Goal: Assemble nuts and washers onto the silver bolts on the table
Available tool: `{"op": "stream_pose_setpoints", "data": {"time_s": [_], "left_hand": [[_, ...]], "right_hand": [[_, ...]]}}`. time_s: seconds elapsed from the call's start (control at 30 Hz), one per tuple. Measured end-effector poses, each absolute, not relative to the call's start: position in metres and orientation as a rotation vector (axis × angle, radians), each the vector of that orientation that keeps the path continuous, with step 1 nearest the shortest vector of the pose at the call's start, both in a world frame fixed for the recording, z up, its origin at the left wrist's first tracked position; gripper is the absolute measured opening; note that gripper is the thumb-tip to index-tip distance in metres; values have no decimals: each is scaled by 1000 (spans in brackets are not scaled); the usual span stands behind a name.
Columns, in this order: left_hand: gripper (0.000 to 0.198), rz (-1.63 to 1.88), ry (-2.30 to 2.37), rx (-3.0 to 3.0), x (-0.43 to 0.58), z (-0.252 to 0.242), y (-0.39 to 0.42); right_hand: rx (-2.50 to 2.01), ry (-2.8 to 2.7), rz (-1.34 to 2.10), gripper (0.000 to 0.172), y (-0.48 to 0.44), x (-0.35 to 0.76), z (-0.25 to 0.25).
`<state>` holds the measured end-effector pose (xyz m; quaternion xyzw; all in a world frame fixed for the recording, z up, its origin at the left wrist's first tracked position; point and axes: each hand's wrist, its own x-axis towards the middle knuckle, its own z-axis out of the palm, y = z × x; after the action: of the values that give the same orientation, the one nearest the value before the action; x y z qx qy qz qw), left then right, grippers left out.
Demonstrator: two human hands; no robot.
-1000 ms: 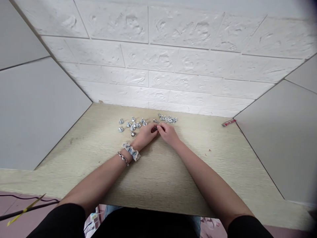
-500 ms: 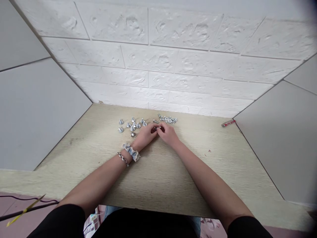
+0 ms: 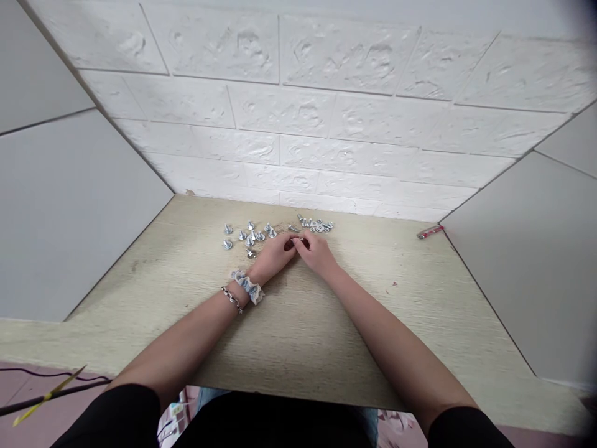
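My left hand (image 3: 276, 252) and my right hand (image 3: 317, 252) meet fingertip to fingertip over the middle of the table. Both are pinched closed around something small that their fingers hide. Left of my left hand, several bolts with washers (image 3: 249, 241) stand or lie in a loose group. Just beyond my fingertips lies a single bolt (image 3: 293, 229). Behind my right hand is a small pile of loose bolts, nuts and washers (image 3: 319, 228).
The pale wooden table (image 3: 298, 336) ends at a white brick-patterned wall (image 3: 308, 112), with grey panels on both sides. A red cutter (image 3: 430, 232) lies at the right back. Yellow scissors (image 3: 49, 396) show at the lower left.
My right fingers have shifted slightly against my left fingertips, and the small metal piece glimpsed between them is now hidden. The parts on the table have not moved.
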<state>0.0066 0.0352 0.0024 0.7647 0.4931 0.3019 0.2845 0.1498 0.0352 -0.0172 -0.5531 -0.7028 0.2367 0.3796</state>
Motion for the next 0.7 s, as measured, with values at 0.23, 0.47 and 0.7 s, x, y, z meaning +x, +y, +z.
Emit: {"op": "stream_pose_setpoints", "data": {"time_s": [0.23,0.47,0.7], "left_hand": [[28,821,1315,2044,7,0,35],[28,767,1328,2037,6,0,37],[30,746,1306,2044,5,-4,40]], "right_hand": [[-1396,-1797,666,16,35,151,-18],[-1415,-1798,646,14,37,151,-18],[-1421,-1814,628,13,38,151,-18]]}}
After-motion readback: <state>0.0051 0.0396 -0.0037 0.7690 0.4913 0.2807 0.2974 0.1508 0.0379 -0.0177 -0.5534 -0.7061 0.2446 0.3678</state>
